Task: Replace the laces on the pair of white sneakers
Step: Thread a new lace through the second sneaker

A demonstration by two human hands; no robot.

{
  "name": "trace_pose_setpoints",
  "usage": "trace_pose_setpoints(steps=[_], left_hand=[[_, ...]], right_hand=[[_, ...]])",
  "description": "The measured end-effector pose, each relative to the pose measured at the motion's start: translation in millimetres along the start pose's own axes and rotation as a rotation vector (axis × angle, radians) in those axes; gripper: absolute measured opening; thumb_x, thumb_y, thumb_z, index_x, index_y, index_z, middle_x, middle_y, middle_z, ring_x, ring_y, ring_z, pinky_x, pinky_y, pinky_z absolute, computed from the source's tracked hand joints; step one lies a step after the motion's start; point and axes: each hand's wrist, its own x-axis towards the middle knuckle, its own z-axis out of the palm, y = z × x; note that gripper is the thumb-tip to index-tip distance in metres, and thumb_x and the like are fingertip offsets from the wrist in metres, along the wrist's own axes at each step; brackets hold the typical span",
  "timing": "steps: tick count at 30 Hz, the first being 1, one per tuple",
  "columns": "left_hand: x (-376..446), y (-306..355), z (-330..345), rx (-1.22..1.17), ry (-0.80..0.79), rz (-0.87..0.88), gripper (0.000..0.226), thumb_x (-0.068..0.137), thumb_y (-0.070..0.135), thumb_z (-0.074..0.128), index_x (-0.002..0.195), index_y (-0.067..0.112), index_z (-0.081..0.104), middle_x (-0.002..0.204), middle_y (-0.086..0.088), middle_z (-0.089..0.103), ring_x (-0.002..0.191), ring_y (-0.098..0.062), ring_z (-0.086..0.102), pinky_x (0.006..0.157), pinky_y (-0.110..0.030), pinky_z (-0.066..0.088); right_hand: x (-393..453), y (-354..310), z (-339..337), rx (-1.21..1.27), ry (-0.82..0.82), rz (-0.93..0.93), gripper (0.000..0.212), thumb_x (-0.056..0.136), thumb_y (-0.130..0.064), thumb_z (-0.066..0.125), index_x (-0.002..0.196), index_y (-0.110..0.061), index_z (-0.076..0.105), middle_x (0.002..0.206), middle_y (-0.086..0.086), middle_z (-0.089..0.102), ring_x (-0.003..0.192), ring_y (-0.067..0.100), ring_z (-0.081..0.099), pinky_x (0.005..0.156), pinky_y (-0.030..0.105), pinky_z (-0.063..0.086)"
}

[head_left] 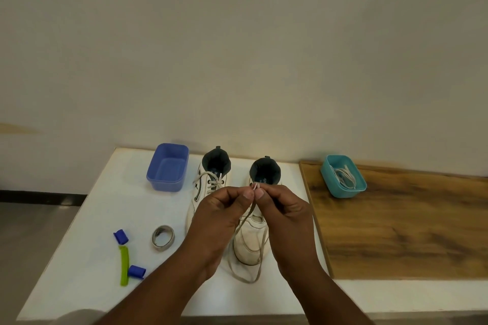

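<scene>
Closest in, a green strip w/ two blue clips lies on the white table, near the left front, and a grey tape roll sits just beyond it. Both forearms come up from the bottom edge; left hand and right hand meet thumb to thumb over the shoes, each pinching the ends of a beige lace, fingers curled tight. The lace hangs down in a loop past the toe of the right sneaker. Hands block most of that shoe's eyelets and the front of the left sneaker, which is laced w/ its ends loose. Further back, a blue tub sits left of the shoes. Off right, on the wooden board, a teal tub holds coiled white laces.
</scene>
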Motion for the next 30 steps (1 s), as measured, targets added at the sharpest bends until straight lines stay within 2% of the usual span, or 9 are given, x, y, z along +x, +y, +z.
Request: trace_pose_setpoints(steps=[6, 10, 14, 16, 19, 21, 24, 26, 30], left_hand=[[1.2, -3.9, -2.1, -0.034, -0.032, -0.038, 0.029, 0.076, 0.045, 0.064, 0.099, 0.029, 0.072, 0.086, 0.019, 0.076, 0.081, 0.007, 0.069, 0.061, -0.008, 0.051], [3.7, -3.9, -3.9, 0.061, -0.054, -0.022, 0.030, 0.072, 0.054, 0.060, 0.091, 0.033, 0.069, 0.077, 0.021, 0.073, 0.076, 0.007, 0.068, 0.061, -0.010, 0.051], [2.1, -3.1, -3.4, 0.171, -0.205, 0.053, 0.039, 0.081, 0.060, 0.051, 0.094, 0.031, 0.073, 0.074, 0.010, 0.070, 0.074, -0.001, 0.066, 0.071, -0.017, 0.054], [5.0, -7.2, -8.6, 0.282, -0.278, 0.123, 0.027, 0.087, 0.053, 0.057, 0.098, 0.033, 0.070, 0.077, 0.009, 0.070, 0.077, -0.001, 0.066, 0.072, -0.015, 0.052], [22.0, -27.2, -24.4, 0.576, -0.172, 0.194, 0.004, 0.092, 0.041, 0.067, 0.095, 0.039, 0.065, 0.078, 0.008, 0.067, 0.078, 0.000, 0.062, 0.072, -0.017, 0.050], [28.3, -37.9, -30.7, 0.577, -0.078, 0.142, 0.007, 0.092, 0.033, 0.070, 0.094, 0.036, 0.064, 0.074, 0.010, 0.063, 0.072, 0.003, 0.059, 0.068, -0.018, 0.047], [31.2, -45.7, -27.4, 0.433, -0.076, 0.095, 0.021, 0.091, 0.023, 0.073, 0.107, 0.033, 0.063, 0.094, 0.013, 0.069, 0.078, 0.002, 0.064, 0.068, -0.010, 0.048], [32.0, -55.0, -23.8, 0.522, -0.078, 0.111, 0.029, 0.090, 0.027, 0.074, 0.113, 0.036, 0.060, 0.107, 0.019, 0.064, 0.082, -0.001, 0.064, 0.069, -0.011, 0.049], [28.9, -79.0, -12.2, 0.747, -0.126, 0.150, 0.040, 0.089, 0.034, 0.073, 0.123, 0.040, 0.054, 0.112, 0.020, 0.054, 0.079, 0.001, 0.062, 0.075, -0.018, 0.053]], right_hand=[[2.4, 1.1, -0.3, -0.011, -0.047, 0.016, 0.016, 0.094, -0.030, 0.067, 0.105, -0.027, 0.078, 0.105, -0.005, 0.074, 0.106, 0.016, 0.069, 0.093, 0.036, 0.056], [4.7, 0.9, -1.8, -0.052, -0.084, -0.003, 0.012, 0.097, -0.029, 0.062, 0.102, -0.026, 0.073, 0.109, -0.010, 0.069, 0.109, 0.016, 0.065, 0.095, 0.040, 0.056], [8.8, -19.1, -8.9, 0.046, -0.088, 0.001, 0.016, 0.104, -0.024, 0.056, 0.105, -0.018, 0.070, 0.104, -0.004, 0.072, 0.103, 0.010, 0.067, 0.087, 0.029, 0.055], [17.0, -41.3, -17.4, 0.148, -0.026, -0.014, 0.022, 0.099, -0.029, 0.053, 0.103, -0.014, 0.069, 0.103, 0.002, 0.073, 0.098, 0.012, 0.068, 0.084, 0.025, 0.056], [33.5, -81.2, -30.7, 0.286, 0.010, -0.092, 0.021, 0.099, -0.031, 0.051, 0.097, -0.019, 0.067, 0.102, 0.009, 0.074, 0.100, 0.021, 0.069, 0.085, 0.031, 0.056], [43.2, -108.0, -36.5, 0.285, -0.017, -0.185, 0.020, 0.105, -0.028, 0.050, 0.096, -0.025, 0.067, 0.099, 0.006, 0.074, 0.108, 0.027, 0.069, 0.092, 0.037, 0.054], [53.9, -144.4, -38.9, 0.190, -0.102, -0.307, 0.021, 0.107, -0.023, 0.046, 0.098, -0.022, 0.065, 0.092, 0.000, 0.073, 0.103, 0.032, 0.068, 0.093, 0.039, 0.054], [58.2, -163.1, -35.5, 0.117, -0.146, -0.335, 0.020, 0.108, -0.019, 0.044, 0.101, -0.016, 0.063, 0.090, 0.001, 0.071, 0.100, 0.030, 0.069, 0.093, 0.040, 0.056], [64.0, -185.9, -30.7, -0.005, -0.206, -0.358, 0.020, 0.108, -0.016, 0.043, 0.102, -0.013, 0.062, 0.089, 0.001, 0.071, 0.096, 0.028, 0.070, 0.093, 0.043, 0.056]])
